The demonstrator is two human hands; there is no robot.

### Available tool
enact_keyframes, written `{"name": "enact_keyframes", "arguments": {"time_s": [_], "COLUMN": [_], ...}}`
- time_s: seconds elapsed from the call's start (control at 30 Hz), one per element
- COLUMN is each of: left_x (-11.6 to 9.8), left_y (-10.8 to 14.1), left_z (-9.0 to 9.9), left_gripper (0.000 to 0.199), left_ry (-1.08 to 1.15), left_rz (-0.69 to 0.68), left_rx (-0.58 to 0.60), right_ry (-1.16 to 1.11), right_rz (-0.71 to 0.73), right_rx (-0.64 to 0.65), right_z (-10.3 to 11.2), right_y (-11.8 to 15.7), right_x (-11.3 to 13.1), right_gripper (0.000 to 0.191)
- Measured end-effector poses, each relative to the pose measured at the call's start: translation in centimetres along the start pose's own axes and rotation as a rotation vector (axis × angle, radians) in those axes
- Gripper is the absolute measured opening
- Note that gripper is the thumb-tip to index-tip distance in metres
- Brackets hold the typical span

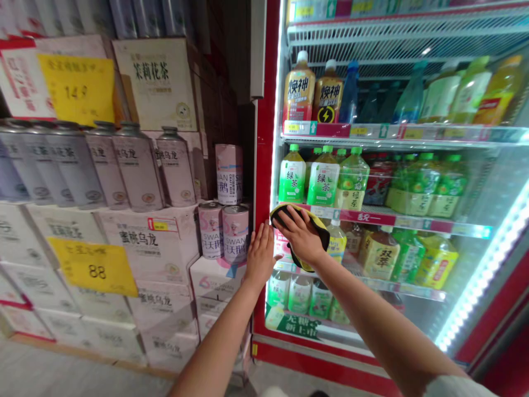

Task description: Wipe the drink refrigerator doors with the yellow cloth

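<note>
My right hand (300, 234) presses a yellow cleaning cloth (321, 229) with a dark underside and edge against the glass door (413, 309) of a drinks fridge. Its fingers lie over the cloth and point up and left. My left hand (260, 255) rests flat at the door's left edge, on the red frame (264, 165), with its fingers stretched out and nothing held. Behind the glass near the cloth stand green tea bottles (323, 179) on a shelf. The cloth and right hand hide part of the shelf below.
Left of the fridge, pink cans (235, 234) stand on a white carton (215, 278), close beside my left hand. Further left are stacked drink cartons (144, 248), tall metal cans (136, 165) and yellow price signs (95, 267). A bright light strip (483, 275) runs down the fridge's right side.
</note>
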State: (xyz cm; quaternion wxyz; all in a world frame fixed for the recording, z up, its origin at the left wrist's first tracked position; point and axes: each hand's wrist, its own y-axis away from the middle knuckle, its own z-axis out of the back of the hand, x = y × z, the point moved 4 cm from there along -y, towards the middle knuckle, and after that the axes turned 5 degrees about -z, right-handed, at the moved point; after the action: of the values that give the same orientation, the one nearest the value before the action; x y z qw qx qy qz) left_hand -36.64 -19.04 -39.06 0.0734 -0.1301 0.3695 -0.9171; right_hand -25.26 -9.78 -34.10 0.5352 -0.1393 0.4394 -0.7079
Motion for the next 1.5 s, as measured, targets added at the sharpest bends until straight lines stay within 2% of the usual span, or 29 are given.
{"name": "enact_keyframes", "arguments": {"time_s": [0.1,0.17,0.27,0.33,0.4,0.5,0.57,0.63,0.77,0.87,0.93,1.0,1.1,1.2,1.3,1.37,1.5], "left_x": [0.2,0.4,0.9,1.2,1.5,1.8,1.8,1.8,1.9,2.1,2.4,2.6,2.7,2.7,2.4,2.2,1.6], "left_y": [0.5,0.9,1.4,1.7,1.9,2.3,2.4,2.6,3.0,3.3,3.6,4.0,4.5,4.8,5.1,5.4,6.3], "left_z": [-0.2,0.0,0.3,0.6,0.8,1.1,1.3,1.6,2.0,2.3,2.5,2.7,3.1,3.2,3.0,2.8,2.7], "left_gripper": [0.106,0.108,0.110,0.111,0.109,0.106,0.105,0.105,0.106,0.108,0.110,0.114,0.118,0.119,0.120,0.121,0.119], "left_ry": [-0.003,0.000,0.000,-0.011,-0.021,-0.026,-0.030,-0.035,-0.039,-0.037,-0.031,-0.020,0.002,0.015,0.005,0.001,0.007], "left_rz": [0.044,0.058,0.061,0.068,0.076,0.090,0.092,0.090,0.097,0.100,0.104,0.104,0.093,0.091,0.092,0.093,0.090], "left_rx": [-0.030,-0.054,-0.066,-0.063,-0.057,-0.045,-0.041,-0.047,-0.070,-0.072,-0.071,-0.073,-0.086,-0.090,-0.072,-0.058,-0.023], "right_ry": [0.015,0.019,0.016,0.006,-0.011,-0.025,-0.022,-0.018,-0.028,-0.063,-0.080,-0.082,-0.071,-0.057,-0.052,-0.061,-0.089], "right_rz": [0.155,0.200,0.085,-0.029,-0.052,0.096,0.210,0.255,0.100,0.011,0.070,0.209,0.357,0.240,0.103,0.133,0.321], "right_rx": [0.036,0.033,-0.004,-0.018,0.005,0.071,0.092,0.083,0.006,-0.007,0.027,0.077,0.103,0.049,0.020,0.050,0.159], "right_z": [0.2,0.8,1.2,0.7,-0.4,-1.5,-1.3,-0.6,0.7,-0.1,-1.1,-1.9,-1.7,-0.9,-1.5,-3.0,-5.7], "right_y": [2.1,2.2,0.1,-1.5,-2.2,-1.4,-0.7,-0.8,-3.8,-5.2,-4.7,-3.4,-2.1,-2.6,-2.7,-1.6,1.5], "right_x": [-0.5,-1.1,-1.0,-0.2,1.1,2.3,2.1,1.4,0.7,1.8,2.6,3.2,3.0,2.2,2.7,3.9,5.8], "right_gripper": [0.058,0.053,0.055,0.060,0.063,0.058,0.052,0.049,0.053,0.056,0.056,0.050,0.041,0.045,0.054,0.056,0.043]}}
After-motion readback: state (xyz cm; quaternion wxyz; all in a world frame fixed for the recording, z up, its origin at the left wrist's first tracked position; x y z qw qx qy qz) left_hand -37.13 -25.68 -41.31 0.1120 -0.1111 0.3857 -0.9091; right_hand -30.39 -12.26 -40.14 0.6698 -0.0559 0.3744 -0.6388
